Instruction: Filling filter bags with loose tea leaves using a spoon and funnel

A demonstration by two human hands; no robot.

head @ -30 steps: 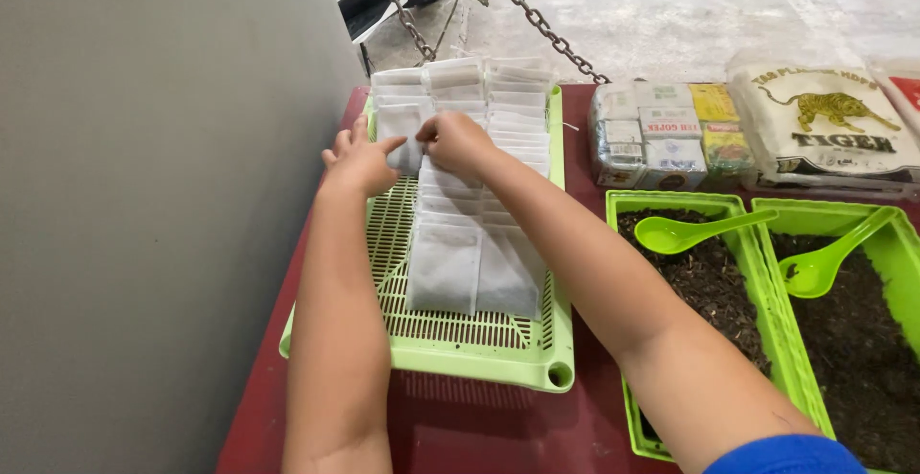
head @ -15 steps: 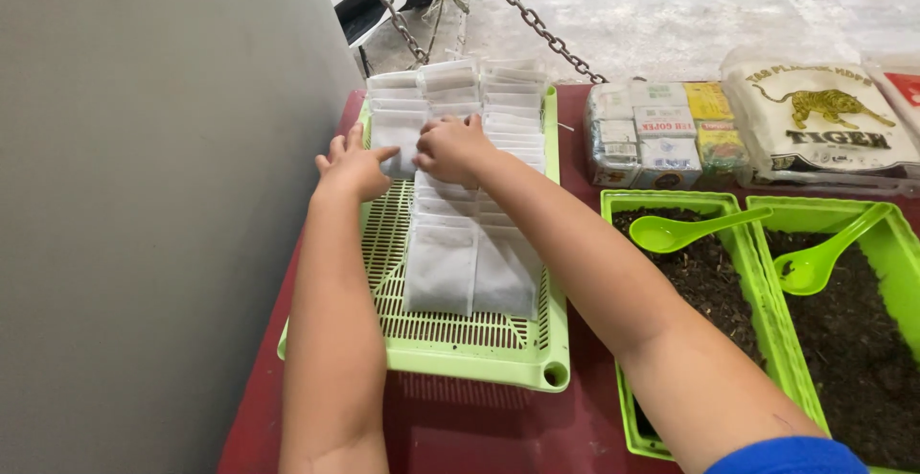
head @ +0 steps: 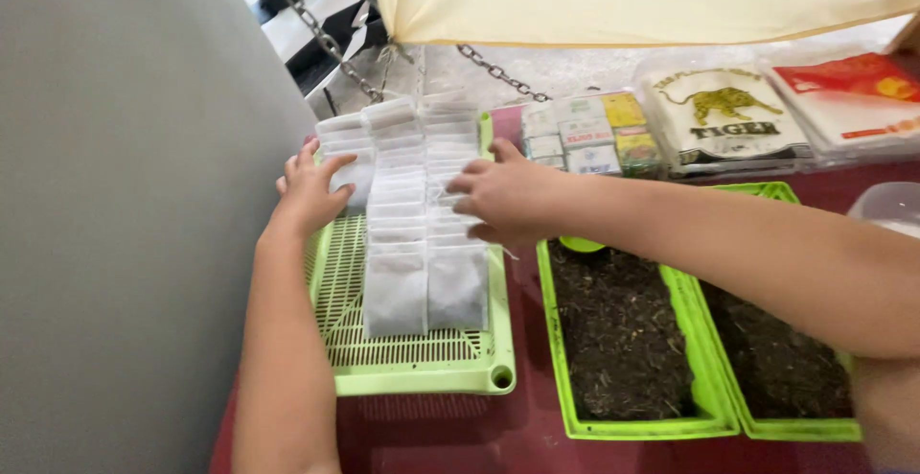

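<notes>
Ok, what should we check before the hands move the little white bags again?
1. Left hand resting on the left row of white bags: ok.
2. Right hand resting on the right row: ok.
3. Bags lying in overlapping rows inside the green slatted tray: ok.
4. Tray fully on the red table: ok.
5. Soil trays apart from the bags: ok.
6. Any bag pinched between fingers: cannot tell.

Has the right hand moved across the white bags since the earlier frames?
Yes. The right hand slid right across the bags, toward the tray's right rim; before it was near the left hand.
</notes>
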